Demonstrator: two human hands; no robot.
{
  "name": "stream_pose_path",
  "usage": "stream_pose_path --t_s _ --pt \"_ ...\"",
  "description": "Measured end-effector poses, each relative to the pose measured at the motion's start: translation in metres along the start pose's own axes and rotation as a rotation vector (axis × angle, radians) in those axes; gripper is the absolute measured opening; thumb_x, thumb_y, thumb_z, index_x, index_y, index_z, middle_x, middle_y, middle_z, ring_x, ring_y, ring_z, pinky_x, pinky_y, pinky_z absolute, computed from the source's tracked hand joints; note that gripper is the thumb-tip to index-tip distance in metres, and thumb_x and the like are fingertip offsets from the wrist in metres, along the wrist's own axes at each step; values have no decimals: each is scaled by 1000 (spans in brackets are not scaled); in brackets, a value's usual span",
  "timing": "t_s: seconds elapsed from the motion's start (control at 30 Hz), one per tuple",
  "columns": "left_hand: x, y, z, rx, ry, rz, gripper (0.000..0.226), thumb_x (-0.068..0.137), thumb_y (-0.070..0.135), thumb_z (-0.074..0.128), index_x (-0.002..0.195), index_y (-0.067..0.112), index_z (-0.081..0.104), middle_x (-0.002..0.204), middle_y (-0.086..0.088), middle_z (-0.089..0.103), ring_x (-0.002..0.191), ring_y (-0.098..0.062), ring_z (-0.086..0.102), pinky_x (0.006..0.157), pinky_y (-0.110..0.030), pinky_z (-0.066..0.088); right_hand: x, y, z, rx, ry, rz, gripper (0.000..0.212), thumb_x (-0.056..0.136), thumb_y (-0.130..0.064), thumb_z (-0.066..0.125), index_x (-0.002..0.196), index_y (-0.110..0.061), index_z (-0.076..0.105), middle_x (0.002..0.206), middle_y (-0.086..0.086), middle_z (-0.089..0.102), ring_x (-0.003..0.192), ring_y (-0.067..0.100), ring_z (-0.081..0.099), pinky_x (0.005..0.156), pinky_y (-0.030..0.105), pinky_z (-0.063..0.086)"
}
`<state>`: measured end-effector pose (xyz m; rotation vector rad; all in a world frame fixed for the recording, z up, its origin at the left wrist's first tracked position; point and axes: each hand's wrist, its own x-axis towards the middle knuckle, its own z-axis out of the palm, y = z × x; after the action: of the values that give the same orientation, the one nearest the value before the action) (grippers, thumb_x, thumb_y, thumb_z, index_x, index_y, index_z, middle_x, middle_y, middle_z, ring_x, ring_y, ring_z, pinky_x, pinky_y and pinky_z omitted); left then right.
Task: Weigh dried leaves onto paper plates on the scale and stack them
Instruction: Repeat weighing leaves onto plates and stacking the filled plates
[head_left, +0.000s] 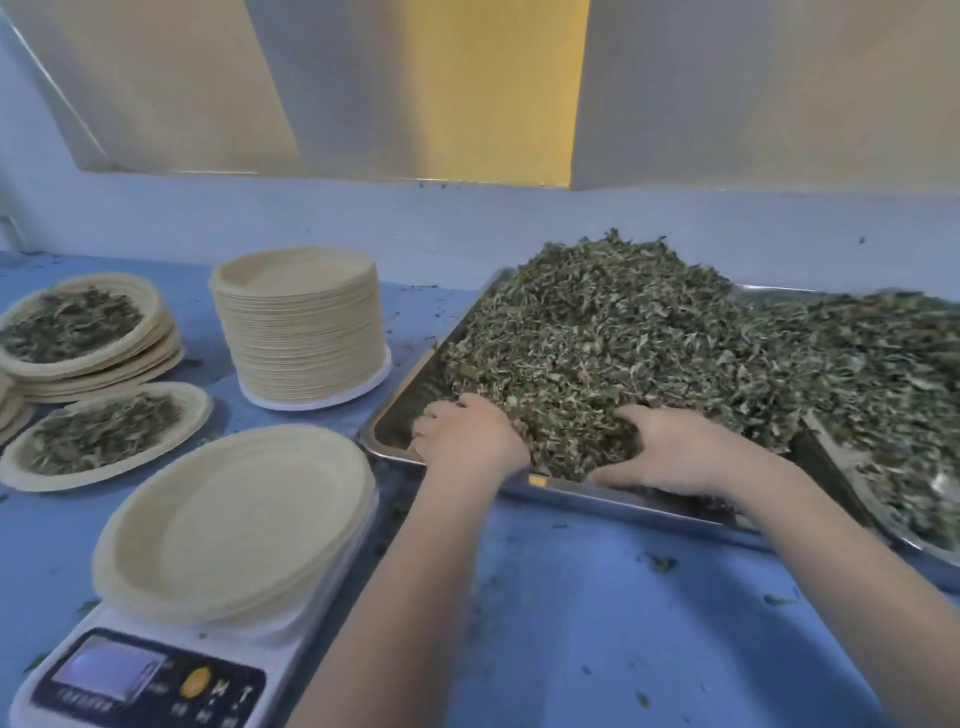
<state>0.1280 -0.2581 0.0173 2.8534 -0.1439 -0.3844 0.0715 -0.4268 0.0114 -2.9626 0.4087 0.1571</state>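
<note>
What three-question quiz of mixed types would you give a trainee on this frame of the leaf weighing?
1. True or false: the paper plate on the scale already holds leaves.
2. Multiple choice: where are the left hand and the right hand? A) on the scale B) in the dried leaves in the metal tray C) on the stack of empty plates
3. Fill in: the loose filled plate lies in front of the ____ of filled plates.

Key: 1 false; 2 B; 3 stack
</note>
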Motion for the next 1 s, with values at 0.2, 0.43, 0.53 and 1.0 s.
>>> stream_pose_path --t_s 0.2,0.43,0.53,1.0 --pt "17 1 -5 -327 -113 319 68 73 14 71 133 12 40 114 -8 59 97 -23 59 80 -31 51 26 -39 9 262 9 -241 47 66 -33 79 100 -23 48 93 -3 61 81 15 57 67 22 42" --pt "28 -22 -25 -125 -86 364 101 64 24 78 148 30 23 143 -12 34 121 -28 46 95 -33 45 32 -41 -3 261 -29 -291 112 53 -43 84 144 -41 19 116 -3 45 78 11 60 71 28 53" --pt "30 -13 -8 -144 -107 393 80 73 10 67 144 19 29 123 -10 54 103 -26 57 76 -30 49 41 -59 12 243 31 -372 100 59 -33 81 143 -35 27 117 5 49 95 22 57 83 32 49" --pt "19 -5 -15 -210 134 449 62 88 1 45 144 18 26 112 -11 53 101 -28 50 86 -45 43 39 -72 -9 361 159 -260 71 71 -16 78 132 -22 42 112 6 55 78 17 59 68 34 53"
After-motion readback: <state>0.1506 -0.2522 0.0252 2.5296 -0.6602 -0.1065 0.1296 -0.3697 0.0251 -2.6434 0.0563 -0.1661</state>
